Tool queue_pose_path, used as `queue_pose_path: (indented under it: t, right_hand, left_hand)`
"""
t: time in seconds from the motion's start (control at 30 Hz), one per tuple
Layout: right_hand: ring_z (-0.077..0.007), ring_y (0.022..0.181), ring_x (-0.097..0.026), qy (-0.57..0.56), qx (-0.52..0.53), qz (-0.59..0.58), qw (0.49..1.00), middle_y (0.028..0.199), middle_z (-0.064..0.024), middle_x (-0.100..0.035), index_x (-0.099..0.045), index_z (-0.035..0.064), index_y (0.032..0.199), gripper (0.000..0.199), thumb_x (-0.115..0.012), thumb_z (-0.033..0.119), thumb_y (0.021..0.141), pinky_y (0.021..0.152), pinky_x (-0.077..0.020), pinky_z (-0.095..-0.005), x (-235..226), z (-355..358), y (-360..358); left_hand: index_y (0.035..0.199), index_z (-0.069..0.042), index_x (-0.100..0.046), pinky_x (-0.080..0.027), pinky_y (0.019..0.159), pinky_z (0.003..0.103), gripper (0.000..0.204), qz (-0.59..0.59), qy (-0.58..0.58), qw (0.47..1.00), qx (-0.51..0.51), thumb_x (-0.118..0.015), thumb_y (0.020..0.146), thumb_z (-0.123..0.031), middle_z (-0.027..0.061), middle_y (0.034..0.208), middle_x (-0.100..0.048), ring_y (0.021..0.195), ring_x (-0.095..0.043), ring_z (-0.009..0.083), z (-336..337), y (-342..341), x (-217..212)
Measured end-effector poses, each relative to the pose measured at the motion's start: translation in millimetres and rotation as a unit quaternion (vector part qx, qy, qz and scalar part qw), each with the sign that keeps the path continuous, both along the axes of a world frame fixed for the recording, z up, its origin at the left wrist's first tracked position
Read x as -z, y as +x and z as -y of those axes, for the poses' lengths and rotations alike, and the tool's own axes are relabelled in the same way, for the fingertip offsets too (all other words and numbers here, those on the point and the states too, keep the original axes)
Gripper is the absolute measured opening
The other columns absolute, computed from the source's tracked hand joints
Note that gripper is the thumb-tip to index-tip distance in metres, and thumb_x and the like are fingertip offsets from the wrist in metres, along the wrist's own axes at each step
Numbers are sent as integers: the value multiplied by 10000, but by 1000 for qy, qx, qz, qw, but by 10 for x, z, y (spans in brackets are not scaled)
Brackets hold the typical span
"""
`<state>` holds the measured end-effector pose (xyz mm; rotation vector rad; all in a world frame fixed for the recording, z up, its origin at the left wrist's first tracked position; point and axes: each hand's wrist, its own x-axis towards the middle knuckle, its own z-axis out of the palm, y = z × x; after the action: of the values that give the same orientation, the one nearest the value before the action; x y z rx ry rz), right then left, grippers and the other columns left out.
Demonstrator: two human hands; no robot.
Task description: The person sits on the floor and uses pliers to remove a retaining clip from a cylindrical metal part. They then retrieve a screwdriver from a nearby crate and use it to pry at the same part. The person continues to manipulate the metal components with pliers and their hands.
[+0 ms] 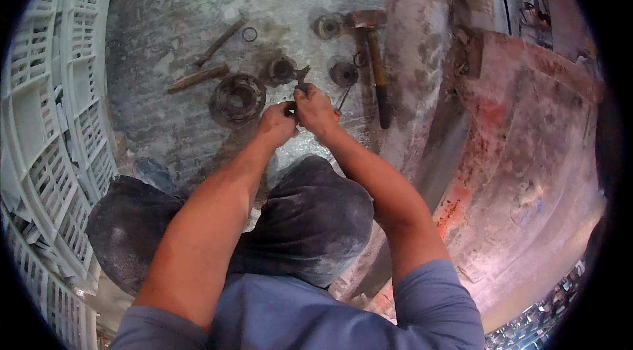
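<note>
My right hand [315, 111] is closed round a dark metal tool with a forked end [302, 76], rather like an open-ended wrench. The fork points away from me; the grip hides the rest. Close against it, my left hand [277, 126] has its fingers curled on a small dark part [290, 111]. Whether that part belongs to the forked tool, I cannot tell. Just beyond my hands sits a round dark metal part [281, 70] with a hole. A larger greasy ring-shaped hub [238, 99] lies to the left. Right of my hands is a thin-shafted screwdriver [345, 97].
A hammer [376, 68] with a wooden handle lies at the right, near two round metal parts [328, 26] [344, 74]. Two bars [223, 41] [198, 78] and a thin ring [249, 34] lie far left. White slatted crates [86, 86] line the left; a large rusty curved piece [521, 152] stands right.
</note>
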<state>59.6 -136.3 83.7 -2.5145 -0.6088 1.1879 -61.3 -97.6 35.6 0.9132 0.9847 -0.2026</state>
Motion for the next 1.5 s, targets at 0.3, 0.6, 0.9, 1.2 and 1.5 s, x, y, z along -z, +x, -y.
queue_pose_path:
  t: [0.3, 0.6, 0.9, 1.2, 1.5]
  right_hand:
    - [-475, 926, -633, 3, -11, 5, 1000, 888, -335, -640, -634, -56, 976, 376, -503, 292, 913, 835, -488, -516, -102, -113, -47]
    - [-487, 925, -630, -12, -13, -19, 1000, 899, -339, -643, -617, -100, 937, 421, -483, 298, 913, 835, -492, -519, 257, -18, 23]
    - [-425, 875, -656, -32, -108, -29, 993, 913, -316, -639, -630, -65, 937, 298, -495, 200, 910, 787, -519, -498, -26, -218, 38]
    - [-326, 657, -665, 0, -43, -31, 999, 775, -215, -645, -563, -76, 1081, 379, -470, 273, 962, 612, -530, -426, 356, -46, 62]
    - [-433, 861, -648, -27, -80, 9, 996, 858, -305, -644, -580, -74, 1036, 402, -449, 295, 948, 775, -491, -483, 314, -116, 67]
  left_hand:
    - [1156, 33, -635, -488, 570, 309, 266, 13, 64, 997, 51, -604, 926, -96, 82, 825, -671, 592, -590, 135, -31, -56, 47]
    - [1192, -57, -675, -532, 748, 363, 335, 4, 49, 995, 86, -588, 871, -90, 190, 970, -716, 836, -698, 240, -120, -100, 129]
    - [1191, -29, -661, -528, 627, 354, 293, 4, 37, 996, 77, -566, 924, -102, 153, 861, -692, 677, -662, 198, -131, -79, 138]
    - [1083, 63, -645, -526, 552, 322, 215, 23, 10, 998, 58, -556, 929, -58, 92, 823, -651, 604, -608, 166, -195, -41, -95]
    - [1085, 58, -641, -560, 594, 334, 232, 42, -8, 997, 70, -531, 903, -35, 116, 909, -657, 746, -627, 184, -182, -50, -49]
